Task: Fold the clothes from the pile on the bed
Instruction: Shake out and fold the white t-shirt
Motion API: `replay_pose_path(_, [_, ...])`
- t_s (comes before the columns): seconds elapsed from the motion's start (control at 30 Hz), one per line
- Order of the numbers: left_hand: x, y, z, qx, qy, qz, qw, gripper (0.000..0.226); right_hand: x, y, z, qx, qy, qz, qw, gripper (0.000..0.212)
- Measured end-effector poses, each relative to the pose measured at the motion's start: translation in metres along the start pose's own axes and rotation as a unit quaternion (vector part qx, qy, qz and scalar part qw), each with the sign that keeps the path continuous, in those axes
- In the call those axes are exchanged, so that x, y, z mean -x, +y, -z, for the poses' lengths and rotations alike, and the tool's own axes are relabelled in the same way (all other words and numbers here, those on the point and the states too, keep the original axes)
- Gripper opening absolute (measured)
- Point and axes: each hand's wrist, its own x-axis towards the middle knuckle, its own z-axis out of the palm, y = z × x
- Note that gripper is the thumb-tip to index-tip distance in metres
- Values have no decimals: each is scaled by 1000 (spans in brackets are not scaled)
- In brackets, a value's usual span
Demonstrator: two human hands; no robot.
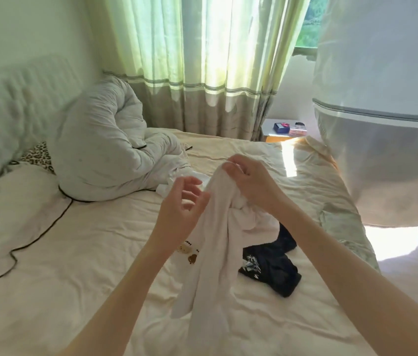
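A white garment [215, 242] with small brown animal prints hangs bunched above the bed [100, 265]. My right hand [249, 181] pinches its top edge and holds it up. My left hand [179, 209] is just left of the hanging cloth, fingers spread and curled, touching or nearly touching the fabric. A dark navy garment [274, 263] with a light print lies crumpled on the sheet behind the white one. More white cloth [177, 181] lies beyond my hands.
A grey rolled duvet [105, 150] is heaped at the far left by the padded headboard [10, 104]. A pillow [15, 201] and a leopard-print cushion [39, 155] lie at left. Green curtains [202, 60] hang behind. A bedside table [285, 129] stands at the far right corner.
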Motion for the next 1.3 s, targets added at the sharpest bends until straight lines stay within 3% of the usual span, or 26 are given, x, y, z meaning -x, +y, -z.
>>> replay_pose_path(0.1, [26, 0, 0, -27, -88, 7, 996, 67, 0, -24, -12, -24, 1, -14, 1000, 20])
replay_pose_path(0.13, [30, 2, 0, -40, -87, 10, 995, 69, 0, -31, -17, -21, 0, -18, 1000, 21])
replay_pose_path(0.23, [24, 9, 15, -37, -27, -14, 999, 31, -6, -42, -25, 21, -4, -11, 1000, 28])
replay_pose_path(0.37, [6, 17, 59, -66, 5, -9, 998, 39, -13, -43, -26, 87, -23, 5, 996, 38])
replay_pose_path(0.47, [-8, 24, 86, -91, 32, 2, 995, 37, -7, -44, -28, 71, -63, 24, 995, 35])
replay_pose_path(0.6, [-23, 29, 114, 61, 87, 76, 991, 35, 15, -32, -26, -33, -155, 21, 987, 72])
replay_pose_path(0.73, [-33, 38, 117, 128, 84, 101, 983, 24, 40, -4, -55, -75, -227, -21, 971, 82])
replay_pose_path(0.8, [-37, 40, 118, 120, 83, 100, 984, 18, 47, 6, -79, -111, -211, -39, 970, 70])
replay_pose_path(0.9, [-40, 37, 127, 83, 80, 91, 989, 16, 45, 8, -94, -169, -125, -59, 976, 26])
replay_pose_path(1.13, [-39, 5, 172, -146, 61, 45, 986, 19, 2, -24, -41, -320, -50, -126, 938, 25])
replay_pose_path(1.3, [-42, -10, 185, -186, 104, 64, 975, 23, -33, -59, -33, -204, -53, -109, 972, 24])
